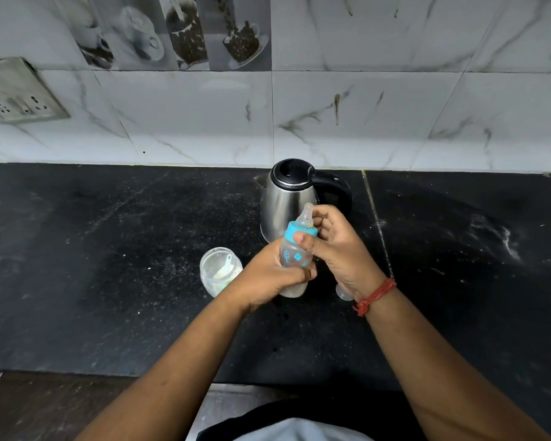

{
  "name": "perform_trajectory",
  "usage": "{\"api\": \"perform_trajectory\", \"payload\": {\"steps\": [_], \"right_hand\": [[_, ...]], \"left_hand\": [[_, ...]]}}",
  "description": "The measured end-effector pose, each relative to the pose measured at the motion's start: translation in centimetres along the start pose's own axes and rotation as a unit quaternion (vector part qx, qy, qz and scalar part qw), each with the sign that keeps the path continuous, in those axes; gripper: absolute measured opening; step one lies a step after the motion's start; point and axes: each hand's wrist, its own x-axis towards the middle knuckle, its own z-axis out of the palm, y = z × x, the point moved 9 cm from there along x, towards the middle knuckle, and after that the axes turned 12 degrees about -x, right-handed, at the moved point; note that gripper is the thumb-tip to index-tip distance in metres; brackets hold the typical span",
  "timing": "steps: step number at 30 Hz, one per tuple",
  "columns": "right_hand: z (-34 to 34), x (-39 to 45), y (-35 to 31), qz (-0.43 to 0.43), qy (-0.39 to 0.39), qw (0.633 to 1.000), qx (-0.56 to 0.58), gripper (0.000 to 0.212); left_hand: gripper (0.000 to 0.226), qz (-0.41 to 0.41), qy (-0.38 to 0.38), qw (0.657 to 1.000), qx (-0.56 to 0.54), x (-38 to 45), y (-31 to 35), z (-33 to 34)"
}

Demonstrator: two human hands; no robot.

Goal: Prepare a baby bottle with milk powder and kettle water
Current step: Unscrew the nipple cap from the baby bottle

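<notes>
While both hands meet above the counter [109,281], a baby bottle [295,259] stands tilted between them, in front of the kettle [287,198].
The left hand [272,278] wraps its curled fingers around the bottle's lower body; the right hand [337,246] closes thumb and fingers on the blue collar [299,232] below the teat [306,216]. An open jar [218,270] sits just left.

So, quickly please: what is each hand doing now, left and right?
Left hand: closed around the body of the baby bottle, holding it upright.
Right hand: closed on the blue collar of the bottle, thumb in front.
</notes>
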Motion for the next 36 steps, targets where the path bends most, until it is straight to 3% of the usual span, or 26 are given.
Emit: {"api": "perform_trajectory", "payload": {"steps": [5,11,14,17,20,24,30,36], "right_hand": [[0.3,-0.1,0.0,-0.005,-0.018,0.999,0.05,0.063],[2.9,-1.4,-1.9,-0.011,-0.179,0.964,0.199,0.075],[2.4,-1.3,-2.0,-0.008,-0.197,0.963,0.184,0.079],[0.6,-0.6,-1.0,0.011,-0.111,0.99,0.087,0.085],[-0.1,-0.6,-0.2,0.014,-0.063,0.998,-0.01,0.074],[0.4,-0.9,0.1,0.005,-0.082,0.996,0.025,0.06],[2.4,-2.2,-0.4,0.008,-0.19,0.968,0.162,0.076],[1.7,-2.1,1.1,0.02,-0.09,0.994,0.053,0.094]], "left_hand": [[0.017,-0.006,-0.04,0.999,-0.015,-0.4,-0.1,0.5],[0.049,-0.041,-0.187,0.966,-0.176,-1.8,-0.5,2.4],[0.039,-0.016,-0.12,0.986,-0.117,-1.4,-0.6,1.8],[0.033,0.017,0.001,1.0,-0.005,-0.7,-0.6,-0.3],[0.04,0.033,0.044,0.996,0.073,-0.7,-0.8,-1.3],[0.038,0.021,0.021,0.999,0.043,-1.2,-1.2,-1.1],[0.043,-0.015,-0.056,0.998,-0.023,-2.1,-2.0,0.0],[0.042,0.009,0.005,1.0,0.007,-1.9,-2.1,-1.3]]}}
